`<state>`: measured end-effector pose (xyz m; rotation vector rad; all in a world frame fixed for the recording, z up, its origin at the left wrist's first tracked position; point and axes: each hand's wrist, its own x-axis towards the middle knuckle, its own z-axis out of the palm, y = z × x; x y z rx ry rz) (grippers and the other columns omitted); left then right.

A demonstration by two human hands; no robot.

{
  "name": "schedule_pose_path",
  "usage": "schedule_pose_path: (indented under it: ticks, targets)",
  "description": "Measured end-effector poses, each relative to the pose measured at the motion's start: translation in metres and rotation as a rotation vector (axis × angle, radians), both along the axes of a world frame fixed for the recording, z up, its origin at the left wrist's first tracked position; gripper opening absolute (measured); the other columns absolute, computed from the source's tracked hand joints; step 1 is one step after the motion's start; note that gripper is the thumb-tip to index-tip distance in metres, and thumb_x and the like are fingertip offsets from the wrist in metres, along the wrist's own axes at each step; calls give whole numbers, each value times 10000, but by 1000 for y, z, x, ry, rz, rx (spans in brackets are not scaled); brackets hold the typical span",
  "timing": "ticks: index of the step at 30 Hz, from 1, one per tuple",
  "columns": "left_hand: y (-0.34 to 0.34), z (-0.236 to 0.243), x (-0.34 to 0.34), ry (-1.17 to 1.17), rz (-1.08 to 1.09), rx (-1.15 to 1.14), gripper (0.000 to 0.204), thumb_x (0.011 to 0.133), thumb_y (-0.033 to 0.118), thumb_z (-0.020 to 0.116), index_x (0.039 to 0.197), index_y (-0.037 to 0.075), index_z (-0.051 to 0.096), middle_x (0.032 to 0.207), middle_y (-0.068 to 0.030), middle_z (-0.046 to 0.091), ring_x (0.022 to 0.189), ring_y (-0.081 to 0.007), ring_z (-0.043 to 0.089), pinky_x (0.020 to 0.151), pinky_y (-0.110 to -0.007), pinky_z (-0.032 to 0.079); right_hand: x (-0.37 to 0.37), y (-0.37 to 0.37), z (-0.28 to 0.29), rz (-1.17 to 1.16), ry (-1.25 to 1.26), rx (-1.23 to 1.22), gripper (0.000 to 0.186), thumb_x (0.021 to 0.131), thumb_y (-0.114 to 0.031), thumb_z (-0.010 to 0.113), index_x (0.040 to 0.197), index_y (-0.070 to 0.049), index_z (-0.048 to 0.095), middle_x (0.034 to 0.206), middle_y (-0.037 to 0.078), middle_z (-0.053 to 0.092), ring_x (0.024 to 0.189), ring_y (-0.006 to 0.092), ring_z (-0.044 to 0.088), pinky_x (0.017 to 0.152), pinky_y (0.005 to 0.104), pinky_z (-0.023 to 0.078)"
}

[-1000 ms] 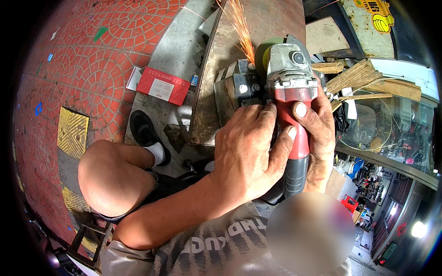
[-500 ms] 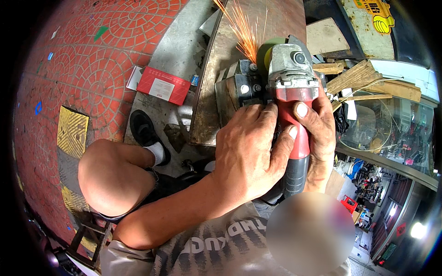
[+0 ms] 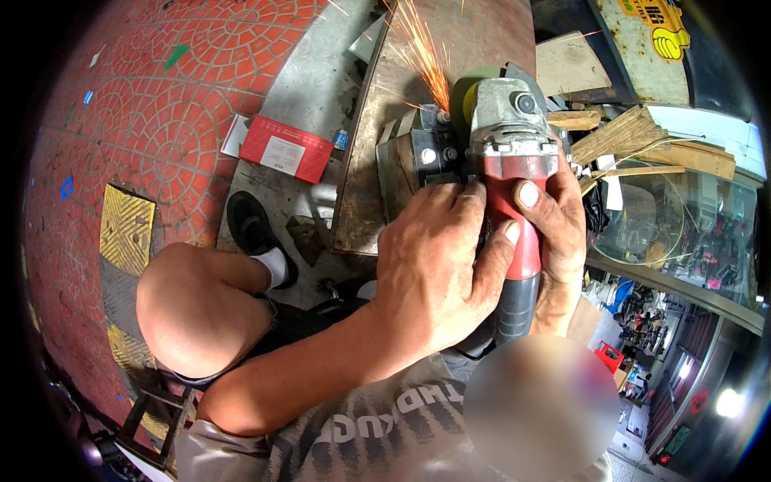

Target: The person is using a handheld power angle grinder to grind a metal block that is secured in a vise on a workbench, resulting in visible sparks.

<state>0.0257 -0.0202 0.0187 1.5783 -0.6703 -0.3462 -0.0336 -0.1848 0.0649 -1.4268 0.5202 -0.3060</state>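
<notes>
An angle grinder with a red body, grey metal head and black rear grip is held between my two hands. My left hand is closed against its left side, fingers curled under and partly hidden, thumb on the body. Round the right side wraps my right hand, its thumb lying on top of the red housing. The yellow-green disc stands on edge left of the head, beside a dark bolted metal piece on the workbench. Orange sparks fly from there away from me. The contact point is hidden.
The brown-topped workbench runs away from me. A red and white box lies on the floor to the left. Wood offcuts and a glass case are on the right. My knee is at the left.
The grinder's head has shifted very slightly to the right and nearer. The spark stream has changed shape, with stray sparks spreading wider. Both hands keep their hold.
</notes>
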Motion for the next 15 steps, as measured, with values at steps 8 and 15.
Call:
schedule_pose_path:
  ticks: [8, 15]
  targets:
    - [2, -5, 0, -5, 17, -37, 334, 1046, 139, 795, 1302, -65, 726, 1130, -271, 756, 1018, -505, 743, 881, -554, 597, 1, 3, -3, 6, -17, 38, 986, 917, -179, 959, 1739, 51, 464, 1496, 184, 736, 1361, 265, 717, 1226, 404, 525]
    - [0, -3, 0, -10, -2, -13, 352, 1058, 177, 788, 1303, -66, 721, 1143, -275, 754, 1032, -511, 741, 887, -558, 598, -1, 3, 0, -16, -5, 4, 990, 916, -176, 956, 1743, 50, 459, 1498, 187, 735, 1360, 268, 719, 1225, 406, 526]
